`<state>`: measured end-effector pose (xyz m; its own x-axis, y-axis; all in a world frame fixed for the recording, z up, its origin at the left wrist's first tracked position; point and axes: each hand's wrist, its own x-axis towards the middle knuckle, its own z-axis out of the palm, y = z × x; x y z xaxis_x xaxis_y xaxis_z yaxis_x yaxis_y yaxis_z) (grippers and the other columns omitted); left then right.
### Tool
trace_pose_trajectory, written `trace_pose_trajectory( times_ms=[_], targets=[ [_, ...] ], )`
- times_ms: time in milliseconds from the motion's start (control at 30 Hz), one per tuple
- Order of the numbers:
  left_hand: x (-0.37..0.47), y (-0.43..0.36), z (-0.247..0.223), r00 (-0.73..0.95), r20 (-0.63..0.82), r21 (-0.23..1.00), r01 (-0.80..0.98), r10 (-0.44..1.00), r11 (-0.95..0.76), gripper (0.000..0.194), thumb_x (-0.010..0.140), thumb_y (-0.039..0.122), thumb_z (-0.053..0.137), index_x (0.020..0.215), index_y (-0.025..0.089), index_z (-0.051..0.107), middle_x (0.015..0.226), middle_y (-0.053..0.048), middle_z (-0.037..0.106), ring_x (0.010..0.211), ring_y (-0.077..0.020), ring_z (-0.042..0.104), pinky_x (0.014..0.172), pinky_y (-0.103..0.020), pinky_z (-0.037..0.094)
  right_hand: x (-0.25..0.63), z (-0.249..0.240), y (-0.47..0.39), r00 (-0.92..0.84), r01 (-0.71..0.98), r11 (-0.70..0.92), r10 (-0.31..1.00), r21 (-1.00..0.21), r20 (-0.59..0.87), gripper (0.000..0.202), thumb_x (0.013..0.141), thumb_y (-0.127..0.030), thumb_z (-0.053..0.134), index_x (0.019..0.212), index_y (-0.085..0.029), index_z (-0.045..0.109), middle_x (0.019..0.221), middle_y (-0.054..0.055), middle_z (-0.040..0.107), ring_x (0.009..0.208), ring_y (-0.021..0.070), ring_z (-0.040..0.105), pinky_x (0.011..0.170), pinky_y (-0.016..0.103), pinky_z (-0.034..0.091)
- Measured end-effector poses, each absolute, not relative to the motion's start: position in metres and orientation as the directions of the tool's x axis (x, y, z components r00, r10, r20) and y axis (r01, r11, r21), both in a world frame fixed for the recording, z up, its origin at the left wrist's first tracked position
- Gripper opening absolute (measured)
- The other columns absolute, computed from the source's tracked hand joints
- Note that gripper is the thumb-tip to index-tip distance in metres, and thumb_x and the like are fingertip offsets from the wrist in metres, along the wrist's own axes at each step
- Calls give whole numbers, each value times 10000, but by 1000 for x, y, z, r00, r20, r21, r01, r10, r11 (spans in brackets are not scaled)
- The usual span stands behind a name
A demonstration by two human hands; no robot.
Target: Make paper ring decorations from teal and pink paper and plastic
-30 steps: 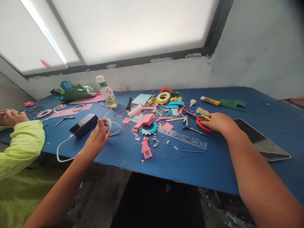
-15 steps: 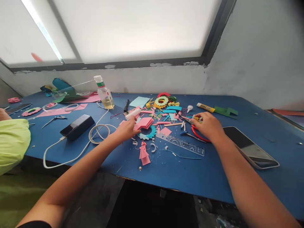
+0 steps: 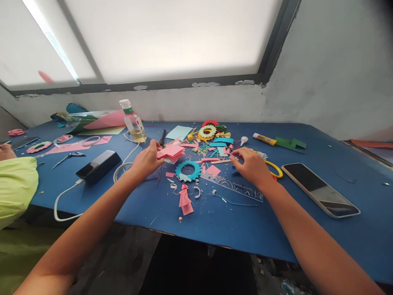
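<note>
In my left hand (image 3: pixel 147 159) I grip a small stack of folded pink paper (image 3: pixel 172 151) by its left edge, raised over the table. Below it lies a turquoise zigzag paper ring (image 3: pixel 188 170), with a pleated pink paper piece (image 3: pixel 185 200) nearer to me. My right hand (image 3: pixel 250 166) is closed, thumb and fingertips together at the edge of the paper scraps; what they pinch, if anything, is too small to make out. Under that hand, partly covered, are scissors with a red and yellow handle (image 3: pixel 278 169). A clear plastic ruler (image 3: pixel 233 186) lies in front of it.
Coloured paper scraps (image 3: pixel 211 149) and paper rings (image 3: pixel 207 131) lie behind my hands. At left stand a bottle (image 3: pixel 135 127) and a black device (image 3: pixel 98 165) on a white cable. A phone (image 3: pixel 319 190) and glue stick (image 3: pixel 264 139) lie right. Another person's sleeve (image 3: pixel 18 188) is far left.
My left hand has lifted the pink paper stack and moved left and up, uncovering the turquoise ring. My right hand has moved left and slightly down, and more of the scissors' handle shows.
</note>
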<state>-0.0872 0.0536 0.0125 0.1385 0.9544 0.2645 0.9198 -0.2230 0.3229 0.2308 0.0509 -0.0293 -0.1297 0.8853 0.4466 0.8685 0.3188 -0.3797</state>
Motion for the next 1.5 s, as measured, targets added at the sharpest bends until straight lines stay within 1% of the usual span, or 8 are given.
trace_pose_trajectory(
  times_ms=[100,267,433,567,900,1133,1300,1500],
  targets=[
    [-90,56,15,115,301,342,914,947,-219,297,716,300,563,944,166,427,1003,-152,588,961,-311,569,787,-451,437,221,-30,47,-180,844,359,889,-399,420,217,818,-303,441,869,-162,598,903,97,634,810,223,586,700,342,435],
    [-69,69,1,292,204,483,800,935,-355,158,775,308,511,870,188,471,857,-54,646,766,-173,629,667,-299,498,198,-32,37,-276,797,417,895,-438,351,208,826,-301,442,847,-170,602,872,77,648,717,184,586,623,302,438],
    [-49,87,-27,395,171,558,716,903,-419,343,630,235,650,905,177,455,863,-65,629,794,-196,622,674,-321,505,180,-35,29,-356,738,464,885,-490,300,199,839,-296,441,866,-179,600,865,59,652,751,169,594,651,281,449],
    [-44,92,-42,410,169,608,673,896,-422,312,644,164,603,912,183,444,823,-53,624,736,-183,614,641,-326,502,176,-37,26,-374,689,462,887,-558,273,201,835,-300,453,906,-180,598,880,67,650,779,185,596,677,306,455],
    [-26,66,-23,396,324,718,488,859,-496,351,704,196,605,962,204,367,913,-39,617,799,-144,583,644,-278,488,165,-37,27,-203,397,283,955,-873,217,340,825,-384,489,1108,-195,501,1034,92,603,821,165,604,690,314,518],
    [-28,51,-17,383,293,830,354,876,-432,274,764,263,588,957,201,402,891,-41,644,782,-145,609,669,-301,495,168,-35,26,-208,252,151,973,-956,99,384,772,-371,559,1105,-191,496,924,64,595,795,159,597,654,291,517],
    [-27,44,-12,380,192,902,294,905,-315,154,784,303,561,862,177,519,883,-46,638,803,-153,608,662,-290,495,185,-20,25,-332,335,-55,928,-941,-172,442,772,-330,542,1180,-203,431,1052,89,525,707,122,573,565,255,499],
    [-22,41,-18,432,71,960,214,899,-179,168,757,313,603,800,151,606,758,-13,606,678,-114,564,626,-259,488,200,-17,23,-465,520,-36,826,-853,-319,448,797,-325,505,1215,-212,392,989,69,534,783,160,585,623,293,511]
  ],
)
